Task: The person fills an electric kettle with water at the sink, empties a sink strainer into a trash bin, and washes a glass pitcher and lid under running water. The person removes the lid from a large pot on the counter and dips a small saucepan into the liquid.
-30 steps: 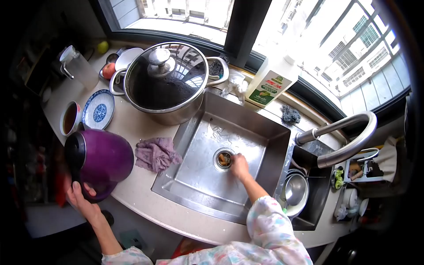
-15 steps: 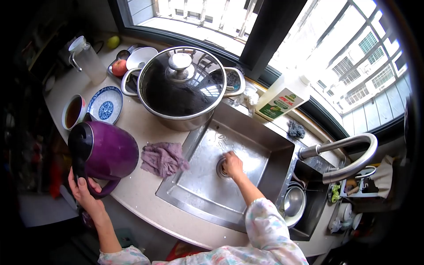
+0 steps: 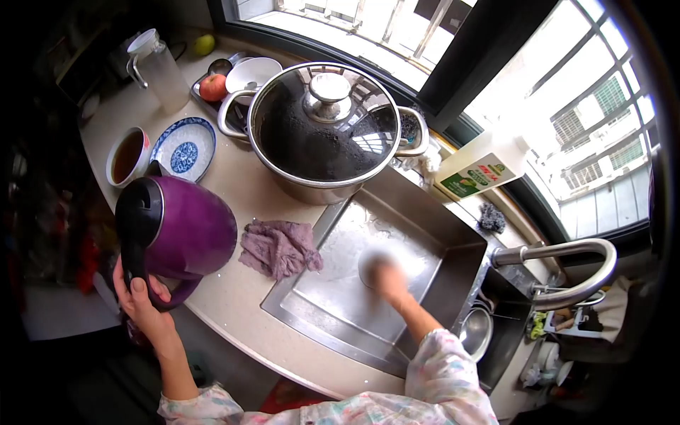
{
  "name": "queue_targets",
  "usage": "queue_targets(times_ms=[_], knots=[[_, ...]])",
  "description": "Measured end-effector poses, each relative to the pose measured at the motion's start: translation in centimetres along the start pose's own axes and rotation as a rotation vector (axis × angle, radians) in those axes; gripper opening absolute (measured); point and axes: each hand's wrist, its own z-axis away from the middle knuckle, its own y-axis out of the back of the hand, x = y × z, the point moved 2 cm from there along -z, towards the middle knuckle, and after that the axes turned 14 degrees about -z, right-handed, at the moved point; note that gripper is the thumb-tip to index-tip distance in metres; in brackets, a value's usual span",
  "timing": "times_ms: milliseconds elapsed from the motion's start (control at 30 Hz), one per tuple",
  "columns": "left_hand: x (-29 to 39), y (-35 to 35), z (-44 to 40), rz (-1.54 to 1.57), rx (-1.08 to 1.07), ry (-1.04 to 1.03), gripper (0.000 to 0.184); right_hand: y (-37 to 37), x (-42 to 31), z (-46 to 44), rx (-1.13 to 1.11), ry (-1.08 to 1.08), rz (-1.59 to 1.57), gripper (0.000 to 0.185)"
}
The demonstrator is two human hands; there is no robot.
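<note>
My left hand (image 3: 144,303) is closed round the black handle of a purple electric kettle (image 3: 195,230), over the counter's front edge. Whether the kettle rests on the counter is hard to tell. Inside the steel sink (image 3: 333,276), my right hand (image 3: 388,280) is at the drain (image 3: 370,265). Motion smears its fingers and the dark round area by them, so anything held there cannot be made out. A crumpled mauve cloth (image 3: 280,248) lies between the kettle and the sink, one corner over the sink's rim.
A large lidded pot (image 3: 322,142) stands behind the sink. At the left are a blue-patterned plate (image 3: 184,150), a bowl of brown liquid (image 3: 127,157) and a pitcher (image 3: 159,74). A faucet (image 3: 567,253), a white jug (image 3: 482,166) and a second basin with bowls (image 3: 476,331) are at the right.
The view has shifted, so the counter's things appear further right. My right hand is still at the drain but now blurred by motion. My left hand keeps its hold on the kettle.
</note>
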Motion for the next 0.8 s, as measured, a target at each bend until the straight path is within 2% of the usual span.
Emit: queue_targets(times_ms=[33, 67, 133, 333, 367, 433, 500, 567, 633, 700, 767, 800], knots=[[-0.2, 0.2, -0.1, 0.015, -0.026, -0.009, 0.059, 0.3, -0.3, 1.2, -0.04, -0.072, -0.039, 0.019], [-0.7, 0.5, -0.3, 0.026, -0.057, -0.021, 0.056, 0.8, -0.7, 2.3, 0.02, -0.041, -0.096, 0.019], [-1.4, 0.7, -0.8, 0.051, -0.101, -0.043, 0.053, 0.9, -1.2, 2.9, -0.03, -0.069, -0.022, 0.02], [-0.9, -0.7, -1.0, 0.006, -0.083, -0.049, 0.048, -0.9, -0.1, 1.4, -0.257, -0.231, 0.043, 0.032], [-0.7, -0.7, -0.9, -0.018, -0.076, -0.058, 0.047, -0.7, -0.1, 1.4, -0.21, -0.213, 0.038, 0.032], [-0.7, -0.2, -0.3, -0.033, -0.028, -0.072, 0.044, 0.5, -1.3, 1.5, -0.12, -0.172, 0.033, 0.033], [0.1, 0.4, 0.8, -0.057, 0.074, -0.112, 0.04, 2.3, -3.0, 2.1, -0.063, -0.22, 0.009, 0.033], [-0.3, 2.6, 2.5, -0.149, 0.165, -0.053, 0.033, 3.0, -4.0, 2.5, -0.027, -0.212, -0.021, 0.032], [-1.6, 4.9, 4.2, -0.078, 0.218, 0.034, 0.031, 1.9, -2.6, 2.3, -0.118, -0.229, -0.123, 0.037], [-2.3, 6.7, 6.4, -0.063, 0.217, 0.111, 0.028, 1.5, -2.5, 3.0, 0.042, -0.056, -0.089, 0.033], [-2.5, 7.9, 9.3, -0.064, 0.216, 0.202, 0.025, 0.5, -1.6, 3.7, 0.285, 0.309, -0.311, 0.037], [-3.4, 8.7, 11.0, -0.07, 0.212, 0.211, 0.024, 0.9, -2.4, 3.7, 0.253, 0.276, -0.316, 0.039]])
